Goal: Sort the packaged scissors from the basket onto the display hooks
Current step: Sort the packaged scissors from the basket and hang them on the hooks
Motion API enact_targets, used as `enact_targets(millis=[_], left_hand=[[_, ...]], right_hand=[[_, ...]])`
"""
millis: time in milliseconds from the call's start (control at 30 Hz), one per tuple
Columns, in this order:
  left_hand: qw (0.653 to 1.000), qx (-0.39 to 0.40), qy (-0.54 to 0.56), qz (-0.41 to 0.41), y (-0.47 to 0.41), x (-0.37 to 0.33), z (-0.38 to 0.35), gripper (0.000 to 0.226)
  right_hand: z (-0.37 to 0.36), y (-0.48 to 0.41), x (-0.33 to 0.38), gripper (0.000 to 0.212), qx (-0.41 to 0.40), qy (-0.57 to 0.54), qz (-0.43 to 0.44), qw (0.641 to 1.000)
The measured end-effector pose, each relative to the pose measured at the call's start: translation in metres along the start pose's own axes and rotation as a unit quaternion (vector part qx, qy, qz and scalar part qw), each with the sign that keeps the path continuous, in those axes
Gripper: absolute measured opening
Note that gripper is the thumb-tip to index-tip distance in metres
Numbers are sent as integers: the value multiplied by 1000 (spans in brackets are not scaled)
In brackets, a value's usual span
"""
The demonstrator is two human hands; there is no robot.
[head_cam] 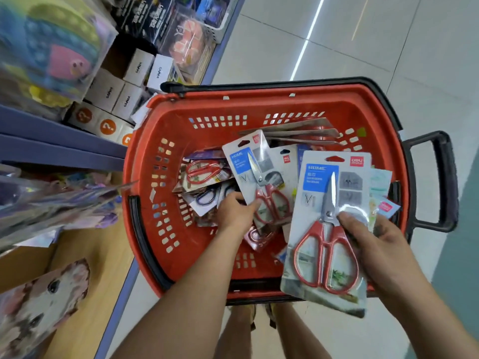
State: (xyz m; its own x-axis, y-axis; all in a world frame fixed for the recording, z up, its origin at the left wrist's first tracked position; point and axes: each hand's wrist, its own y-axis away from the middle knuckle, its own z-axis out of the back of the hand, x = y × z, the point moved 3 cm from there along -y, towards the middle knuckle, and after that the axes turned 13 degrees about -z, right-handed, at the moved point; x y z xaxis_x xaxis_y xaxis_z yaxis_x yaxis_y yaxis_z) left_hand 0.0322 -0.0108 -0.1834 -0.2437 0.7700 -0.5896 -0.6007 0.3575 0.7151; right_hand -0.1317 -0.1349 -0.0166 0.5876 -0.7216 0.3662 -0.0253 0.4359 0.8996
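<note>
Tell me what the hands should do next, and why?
Probably lift the left hand's scissors pack up out of the red basket. That hand pinches it by its lower edge while it leans among the other packs, and the right hand holds a matching pack above the basket. No hooks are in view.

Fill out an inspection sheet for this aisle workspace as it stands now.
Surface: pale tiled floor, with the red basket over it.
Job's things: left pack and right pack, both red-handled scissors; display hooks not seen.
Clutter: pile of scissor packs overlapping loosely in the basket.
Grippers: left hand grips the left pack inside the basket; right hand holds the right pack above the basket's near right rim.
Cables: nothing seen.
Surroundings: shelf at left with white boxes and blurred toy packs.
</note>
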Motion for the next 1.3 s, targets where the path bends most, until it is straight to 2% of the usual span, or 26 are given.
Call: enact_targets(millis=[133,267,400,567,700,833,967,1067,1233,1300], left_hand=[[997,-28,57,-39,-2,-17,6,11],[986,-74,111,-101,29,-37,39,21],[966,-118,198,-113,74,-54,81,26],[948,-184,228,-127,109,-71,115,25],[930,-189,290,-124,132,-99,130,26],[913,-160,355,-119,152,-124,140,26],[938,-129,299,-119,179,-138,148,23],[957,-138,222,-127,208,-148,153,21],[961,-184,134,-160,268,-178,152,18],[957,-202,138,-156,294,-189,152,16]], right_hand=[[8,1,-4,16,-5,-1,1,1000],[13,3,-3,14,-5,2,6,1000],[6,15,10,14,8,27,35,999],[-3,37,36,17,33,58,88,994],[-14,54,53,15,68,93,109,987],[-23,73,63,16,92,87,109,986],[-25,98,77,19,130,77,115,982],[-23,119,91,20,163,68,114,978],[-18,169,109,29,235,64,111,963],[-13,195,118,31,255,89,117,956]])
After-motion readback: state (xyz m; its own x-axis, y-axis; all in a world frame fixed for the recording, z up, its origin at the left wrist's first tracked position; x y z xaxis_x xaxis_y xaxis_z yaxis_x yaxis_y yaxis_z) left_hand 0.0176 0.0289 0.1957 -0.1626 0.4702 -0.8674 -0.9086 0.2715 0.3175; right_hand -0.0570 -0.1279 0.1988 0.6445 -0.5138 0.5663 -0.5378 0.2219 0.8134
